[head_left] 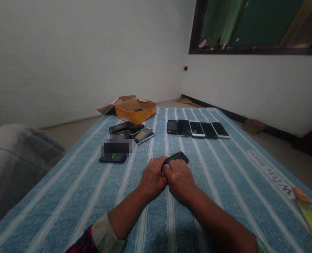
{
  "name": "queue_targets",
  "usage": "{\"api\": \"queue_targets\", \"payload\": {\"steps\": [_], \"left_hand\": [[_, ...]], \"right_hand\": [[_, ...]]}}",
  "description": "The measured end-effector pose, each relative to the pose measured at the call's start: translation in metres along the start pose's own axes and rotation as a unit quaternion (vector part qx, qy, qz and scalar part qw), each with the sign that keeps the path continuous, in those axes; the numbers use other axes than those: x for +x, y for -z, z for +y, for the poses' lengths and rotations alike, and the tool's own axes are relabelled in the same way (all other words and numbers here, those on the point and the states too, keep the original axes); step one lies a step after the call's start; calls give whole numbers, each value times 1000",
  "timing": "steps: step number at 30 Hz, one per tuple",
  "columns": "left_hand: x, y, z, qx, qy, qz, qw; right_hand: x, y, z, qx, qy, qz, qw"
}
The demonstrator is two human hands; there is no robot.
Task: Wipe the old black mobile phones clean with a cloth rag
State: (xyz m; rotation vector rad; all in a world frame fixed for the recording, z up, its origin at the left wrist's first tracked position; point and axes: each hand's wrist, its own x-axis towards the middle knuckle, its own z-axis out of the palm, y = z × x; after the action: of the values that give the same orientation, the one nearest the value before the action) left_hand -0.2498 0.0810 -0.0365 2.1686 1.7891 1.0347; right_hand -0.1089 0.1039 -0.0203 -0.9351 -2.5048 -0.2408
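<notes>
In the middle of the table, a dark mobile phone point(181, 156) is between my hands, its far right end sticking out beyond the fingers. My left hand point(152, 178) is closed round the near left end of the phone. Over its lower part curl the fingers of my right hand point(179, 177), also closed, touching the left. A small light-coloured edge shows between the hands; I cannot make out what it is. The lower part of the phone is hidden by the fingers.
Several phones lie in a row, among them a white one point(197, 129). To the left are a heap of keypad phones point(143, 134) and a partly blurred dark phone point(113, 158). An open orange box point(136, 111) stands behind them on the striped blue cloth point(87, 189).
</notes>
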Motion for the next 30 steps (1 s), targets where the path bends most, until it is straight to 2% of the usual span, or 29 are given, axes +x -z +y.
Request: {"api": "queue_targets", "payload": {"steps": [10, 17, 20, 23, 28, 30], "left_hand": [[2, 2, 3, 5, 0, 3, 1000], [3, 3, 7, 26, 11, -3, 1000], [2, 1, 5, 33, 12, -1, 999], [2, 0, 3, 27, 8, 0, 1000], [3, 1, 4, 13, 6, 11, 1000], [3, 2, 4, 13, 3, 12, 1000]], "right_hand": [[5, -9, 10, -35, -9, 0, 999], [10, 0, 41, -57, -146, -54, 986], [10, 2, 43, -65, -175, -54, 981], [9, 0, 33, -67, -153, -46, 985], [11, -8, 12, -33, -37, -40, 998], [12, -8, 14, -25, -35, -50, 998]]}}
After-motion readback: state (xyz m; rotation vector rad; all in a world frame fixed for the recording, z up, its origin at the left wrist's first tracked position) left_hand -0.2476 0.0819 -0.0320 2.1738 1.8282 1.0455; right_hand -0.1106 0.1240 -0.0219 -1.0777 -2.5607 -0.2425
